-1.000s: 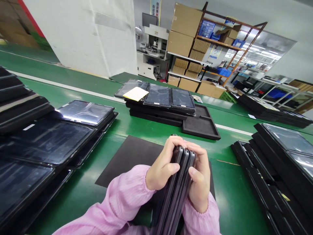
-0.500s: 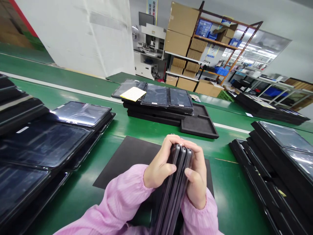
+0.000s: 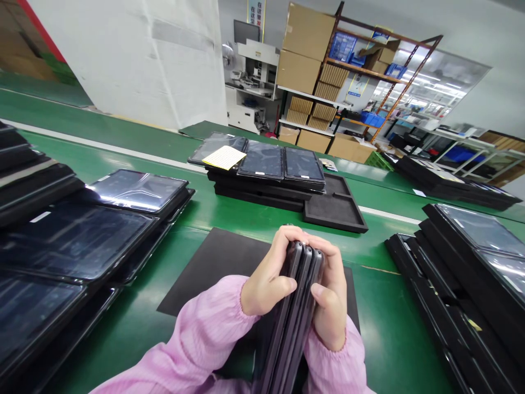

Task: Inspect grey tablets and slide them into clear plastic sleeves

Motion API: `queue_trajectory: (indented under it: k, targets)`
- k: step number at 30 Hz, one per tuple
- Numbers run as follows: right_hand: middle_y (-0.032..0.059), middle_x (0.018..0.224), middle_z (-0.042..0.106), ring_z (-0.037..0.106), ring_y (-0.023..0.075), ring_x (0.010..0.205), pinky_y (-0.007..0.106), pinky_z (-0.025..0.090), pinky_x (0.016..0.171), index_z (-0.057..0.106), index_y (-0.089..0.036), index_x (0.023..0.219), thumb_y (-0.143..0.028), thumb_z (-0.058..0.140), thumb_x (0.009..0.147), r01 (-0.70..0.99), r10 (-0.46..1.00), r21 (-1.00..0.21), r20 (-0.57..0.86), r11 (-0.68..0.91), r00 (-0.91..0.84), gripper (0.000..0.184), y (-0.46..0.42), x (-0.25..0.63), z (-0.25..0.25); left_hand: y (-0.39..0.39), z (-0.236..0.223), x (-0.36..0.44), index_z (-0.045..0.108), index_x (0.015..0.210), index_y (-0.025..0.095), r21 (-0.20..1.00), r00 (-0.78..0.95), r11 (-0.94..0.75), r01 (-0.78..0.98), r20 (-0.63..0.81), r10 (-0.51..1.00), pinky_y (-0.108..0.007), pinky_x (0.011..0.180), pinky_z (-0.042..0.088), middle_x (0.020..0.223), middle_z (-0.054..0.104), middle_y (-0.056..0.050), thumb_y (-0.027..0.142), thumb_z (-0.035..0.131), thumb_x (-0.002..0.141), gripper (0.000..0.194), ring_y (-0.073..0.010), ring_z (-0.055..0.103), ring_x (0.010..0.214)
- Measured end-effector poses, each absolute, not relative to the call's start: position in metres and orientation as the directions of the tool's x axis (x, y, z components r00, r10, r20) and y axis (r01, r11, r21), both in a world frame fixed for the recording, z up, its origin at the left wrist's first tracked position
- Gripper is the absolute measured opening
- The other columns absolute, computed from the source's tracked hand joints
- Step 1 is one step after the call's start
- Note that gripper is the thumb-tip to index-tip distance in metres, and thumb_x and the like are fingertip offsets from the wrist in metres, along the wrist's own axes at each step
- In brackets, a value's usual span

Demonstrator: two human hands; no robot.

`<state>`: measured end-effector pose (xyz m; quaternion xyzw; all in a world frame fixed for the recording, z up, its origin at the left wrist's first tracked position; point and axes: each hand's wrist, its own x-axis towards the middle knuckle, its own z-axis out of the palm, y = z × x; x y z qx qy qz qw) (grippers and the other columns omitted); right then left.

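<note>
I hold a bundle of three dark tablets (image 3: pixel 292 323) on edge, upright in front of me above a black foam mat (image 3: pixel 221 262). My left hand (image 3: pixel 268 279) grips the bundle's left face, fingers curled over its top edge. My right hand (image 3: pixel 330 303) clamps the right face, thumb pressed on the outer tablet. Both wrists wear pink sleeves (image 3: pixel 205 339). The bundle's lower ends run out of the picture's bottom edge.
Black trays of glossy tablets (image 3: pixel 82 235) are stacked at my left, more trays (image 3: pixel 463 273) at my right. Across the green bench (image 3: pixel 246 216) sits another tray stack with tablets and a yellow sheet (image 3: pixel 223 157), beside an empty tray (image 3: pixel 336 210). Shelves of cardboard boxes (image 3: pixel 311 49) stand behind.
The tablets and both hands keep the same grip; only my view shifted slightly since a second ago.
</note>
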<state>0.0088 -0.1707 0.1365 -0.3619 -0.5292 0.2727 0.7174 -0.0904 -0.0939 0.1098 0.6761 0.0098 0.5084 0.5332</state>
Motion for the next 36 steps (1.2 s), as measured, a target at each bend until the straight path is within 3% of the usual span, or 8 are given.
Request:
queue_trajectory:
  k: [15,28,33,36]
  targets:
    - [0.0016,0.117,0.068,0.063,0.0255,0.117,0.046,0.048,0.106,0.069,-0.032,0.115,-0.036,0.062,0.086,-0.014,0.759,-0.799,0.566,0.602,0.321,0.03,-0.171,0.007,0.136,-0.102,0.126,-0.098,0.046,0.113,0.027,0.803,0.533,-0.397,-0.445,0.594,0.603,-0.056,0.104,0.039,0.112,0.044,-0.006,0.066,0.056,0.085,0.049,-0.0304,0.046,0.111]
    - [0.0027,0.114,0.069,0.065,0.0261,0.116,0.05,0.05,0.105,0.068,-0.032,0.114,-0.037,0.06,0.091,0.043,0.748,-0.803,0.572,0.594,0.337,0.025,-0.17,0.006,0.138,-0.1,0.128,-0.099,0.042,0.114,0.027,0.809,0.566,-0.389,-0.441,0.587,0.579,-0.055,0.102,0.04,0.114,0.04,-0.006,0.065,0.057,0.083,0.052,-0.0301,0.045,0.111]
    - [0.0072,0.126,0.063,0.06,0.0314,0.124,0.055,0.046,0.11,0.061,-0.029,0.126,-0.05,0.064,0.088,0.052,0.784,-0.809,0.581,0.585,0.219,0.043,-0.171,0.013,0.134,-0.092,0.125,-0.1,0.039,0.119,0.026,0.794,0.599,-0.391,-0.465,0.608,0.521,-0.062,0.107,0.036,0.118,0.039,-0.008,0.063,0.057,0.078,0.058,-0.0337,0.044,0.117]
    - [0.0082,0.138,0.056,0.052,0.032,0.135,0.057,0.039,0.116,0.052,-0.03,0.138,-0.048,0.065,0.089,0.125,0.787,-0.796,0.605,0.592,0.12,0.054,-0.172,0.014,0.133,-0.09,0.122,-0.101,0.04,0.12,0.026,0.796,0.588,-0.378,-0.473,0.605,0.537,-0.063,0.111,0.034,0.119,0.04,-0.008,0.053,0.058,0.076,0.055,-0.0341,0.043,0.12]
